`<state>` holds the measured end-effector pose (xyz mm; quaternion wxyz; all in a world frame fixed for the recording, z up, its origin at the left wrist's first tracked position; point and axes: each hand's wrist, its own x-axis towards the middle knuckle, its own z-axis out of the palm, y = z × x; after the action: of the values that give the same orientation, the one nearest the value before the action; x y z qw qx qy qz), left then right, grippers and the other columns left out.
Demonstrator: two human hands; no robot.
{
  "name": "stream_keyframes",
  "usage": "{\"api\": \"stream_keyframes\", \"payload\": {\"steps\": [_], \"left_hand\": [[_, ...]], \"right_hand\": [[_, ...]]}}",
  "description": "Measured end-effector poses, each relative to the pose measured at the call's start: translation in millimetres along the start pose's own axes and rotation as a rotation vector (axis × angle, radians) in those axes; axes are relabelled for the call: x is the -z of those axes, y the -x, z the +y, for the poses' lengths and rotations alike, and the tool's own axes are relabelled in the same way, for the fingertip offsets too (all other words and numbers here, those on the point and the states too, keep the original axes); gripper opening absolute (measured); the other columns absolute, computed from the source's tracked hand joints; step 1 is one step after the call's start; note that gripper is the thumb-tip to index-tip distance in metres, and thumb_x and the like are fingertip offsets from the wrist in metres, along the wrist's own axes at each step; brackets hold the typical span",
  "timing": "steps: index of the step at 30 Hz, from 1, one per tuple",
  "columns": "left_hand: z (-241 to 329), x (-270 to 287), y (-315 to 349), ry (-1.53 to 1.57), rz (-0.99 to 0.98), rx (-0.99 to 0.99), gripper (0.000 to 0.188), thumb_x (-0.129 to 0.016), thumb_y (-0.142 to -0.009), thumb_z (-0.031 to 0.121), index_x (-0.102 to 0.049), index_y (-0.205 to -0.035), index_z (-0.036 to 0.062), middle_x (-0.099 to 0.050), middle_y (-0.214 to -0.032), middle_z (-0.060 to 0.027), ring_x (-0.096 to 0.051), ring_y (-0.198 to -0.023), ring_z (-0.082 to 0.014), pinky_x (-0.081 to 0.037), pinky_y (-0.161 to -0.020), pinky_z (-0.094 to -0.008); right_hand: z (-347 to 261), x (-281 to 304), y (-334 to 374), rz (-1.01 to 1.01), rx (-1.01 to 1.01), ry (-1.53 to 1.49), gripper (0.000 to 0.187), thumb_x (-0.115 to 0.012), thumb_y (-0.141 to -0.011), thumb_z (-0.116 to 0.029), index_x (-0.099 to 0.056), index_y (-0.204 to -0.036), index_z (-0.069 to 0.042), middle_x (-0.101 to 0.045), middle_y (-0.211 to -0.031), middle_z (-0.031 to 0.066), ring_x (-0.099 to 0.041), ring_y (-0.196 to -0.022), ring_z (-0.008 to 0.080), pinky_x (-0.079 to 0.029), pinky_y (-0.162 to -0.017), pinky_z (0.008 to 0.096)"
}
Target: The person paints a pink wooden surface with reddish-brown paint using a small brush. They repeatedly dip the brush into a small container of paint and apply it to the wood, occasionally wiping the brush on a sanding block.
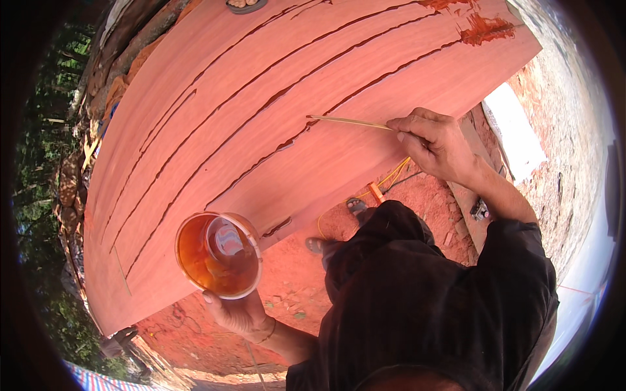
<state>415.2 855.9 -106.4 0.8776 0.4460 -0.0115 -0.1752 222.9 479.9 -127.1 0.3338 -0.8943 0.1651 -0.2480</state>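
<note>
The right hand (pixel 435 144) pinches a thin stick (pixel 349 121) in its fingers, the tip resting on a long split in the reddish veneer sheet (pixel 274 85). The left hand (pixel 242 313) cups a small pot of amber glue (pixel 218 254) from below, near the sheet's lower edge. Best to keep the stick low, trace the crack slowly and hold the pot level.

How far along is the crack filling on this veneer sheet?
Done: one red patch at the veneer sheet's far corner. In hand: right hand holds a thin stick at a split; left hand holds the cup of orange liquid. Left: several long dark splits look open.
</note>
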Motion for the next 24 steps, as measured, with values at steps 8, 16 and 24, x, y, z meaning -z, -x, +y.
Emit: {"api": "stream_keyframes", "payload": {"steps": [8,16,24], "left_hand": [[-9,-15,-3,-0.131,-0.003,0.050,0.085,-0.078,-0.089,0.037,-0.040,-0.154,-0.0026,-0.046,-0.155,-0.0170,-0.044,-0.144,-0.0322,-0.031,-0.123,-0.0537],[-28,-47,-33,-0.372,-0.135,-0.003,0.076,-0.082,-0.086,0.027,-0.047,-0.143,-0.0094,-0.061,-0.136,-0.0177,-0.061,-0.124,-0.0244,-0.048,-0.110,-0.0402],[-45,-58,-38,-0.395,-0.157,-0.004,0.082,-0.085,-0.081,0.023,-0.046,-0.146,-0.0093,-0.061,-0.136,-0.0164,-0.061,-0.125,-0.0244,-0.048,-0.110,-0.0383]], "right_hand": [[-5,4,1,-0.031,-0.341,-0.378,0.020,-0.058,-0.097,0.000,-0.072,-0.111,0.005,-0.064,-0.078,0.0030,-0.057,-0.069,0.0066,-0.047,-0.062,0.0263],[-45,27,-30,-0.261,0.057,-0.403,0.018,-0.063,-0.090,0.004,-0.073,-0.105,0.004,-0.068,-0.075,0.0060,-0.060,-0.063,0.0115,-0.049,-0.060,0.0278],[-85,27,-74,-0.426,0.203,-0.106,0.022,-0.062,-0.077,0.007,-0.074,-0.095,0.003,-0.069,-0.076,0.0180,-0.068,-0.063,0.0283,-0.050,-0.057,0.0374]]}}
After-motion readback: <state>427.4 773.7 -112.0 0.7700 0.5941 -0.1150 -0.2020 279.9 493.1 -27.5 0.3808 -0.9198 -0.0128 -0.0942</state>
